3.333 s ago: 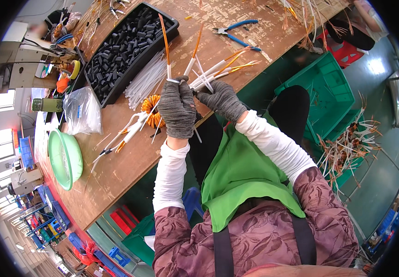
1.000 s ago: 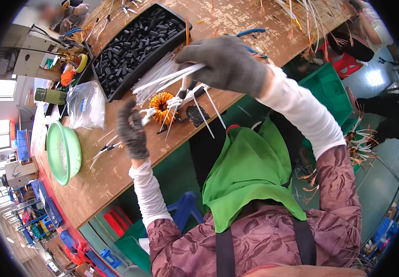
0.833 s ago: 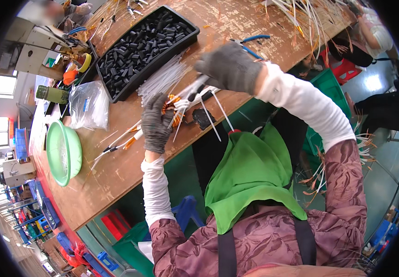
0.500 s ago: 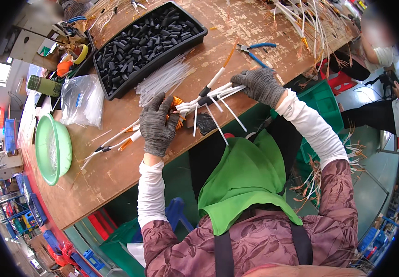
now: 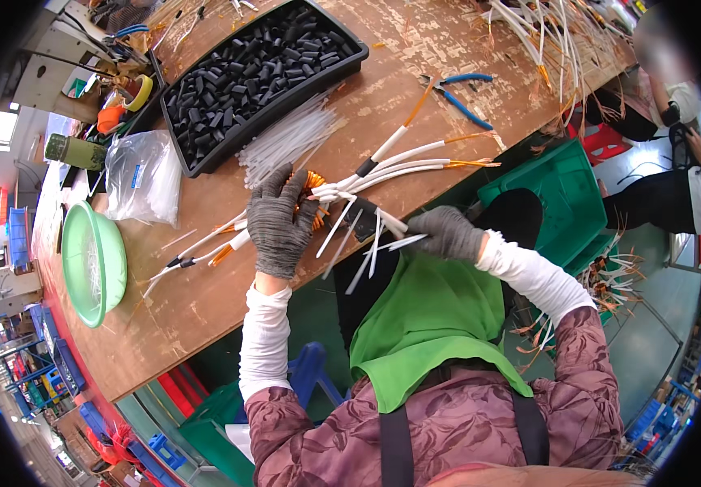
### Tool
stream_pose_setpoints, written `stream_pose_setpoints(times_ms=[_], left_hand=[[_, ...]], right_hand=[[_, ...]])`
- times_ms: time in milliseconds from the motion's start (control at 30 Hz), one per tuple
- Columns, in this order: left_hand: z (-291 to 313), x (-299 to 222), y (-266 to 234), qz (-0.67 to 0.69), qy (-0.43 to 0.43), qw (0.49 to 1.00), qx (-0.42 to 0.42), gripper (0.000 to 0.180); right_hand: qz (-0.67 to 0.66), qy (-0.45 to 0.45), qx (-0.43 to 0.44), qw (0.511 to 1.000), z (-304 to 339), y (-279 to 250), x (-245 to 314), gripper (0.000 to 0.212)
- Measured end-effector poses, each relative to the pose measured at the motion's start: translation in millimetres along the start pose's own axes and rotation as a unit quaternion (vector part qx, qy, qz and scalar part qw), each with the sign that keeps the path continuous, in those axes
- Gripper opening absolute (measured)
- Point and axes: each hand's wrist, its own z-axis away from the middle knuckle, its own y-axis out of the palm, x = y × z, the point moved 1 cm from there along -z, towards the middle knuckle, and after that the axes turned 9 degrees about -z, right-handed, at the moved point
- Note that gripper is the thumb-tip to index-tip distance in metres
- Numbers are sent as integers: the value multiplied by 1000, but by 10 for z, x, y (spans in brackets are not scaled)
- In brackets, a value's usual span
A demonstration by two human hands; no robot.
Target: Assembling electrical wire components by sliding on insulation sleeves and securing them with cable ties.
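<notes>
A wire harness (image 5: 342,191) of white cables with orange ends lies across the table's near edge. My left hand (image 5: 276,223), in a grey knit glove, is closed around it beside a coil of orange wire (image 5: 316,180). My gloved right hand (image 5: 446,233) is closed on a white cable branch (image 5: 393,221) that hangs past the edge, its end hidden in the fingers. Thin white zip-tie tails (image 5: 373,253) stick out from this branch. A black sleeve (image 5: 365,168) sits on another branch, which points away to the right with its orange ends on the table.
A black tray (image 5: 257,81) full of short black tubes stands beyond my left hand, with loose white zip ties (image 5: 290,138) beside it. Blue-handled pliers (image 5: 466,101) lie farther right. A green basin (image 5: 95,264) and plastic bag (image 5: 144,178) are left. Another person (image 5: 671,89) sits at right.
My right hand has moved down toward me, pulling one cable branch and the tie tails over the table edge. Other branches now lie free on the table. My left hand stays put.
</notes>
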Motion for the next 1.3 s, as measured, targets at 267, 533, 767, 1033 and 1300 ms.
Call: stream_pose_setpoints(times_ms=[267, 533, 767, 1033, 1300], left_hand=[[-13, 45, -39, 38, -21, 999, 27, 34], [-452, -602, -359, 270, 2, 962, 41, 24], [-542, -801, -421, 507, -132, 849, 75, 26], [-453, -643, -401, 493, -147, 857, 6, 21], [-474, 48, 36, 274, -170, 941, -105, 18]], right_hand=[[-285, -49, -196, 937, 408, -891, 205, 35], [-539, 39, -75, 838, 159, -790, 715, 35], [-460, -7, -62, 886, 36, -690, 731, 32], [-410, -103, -126, 897, -157, -561, 678, 26], [-681, 199, -104, 697, -422, -670, 419, 20]])
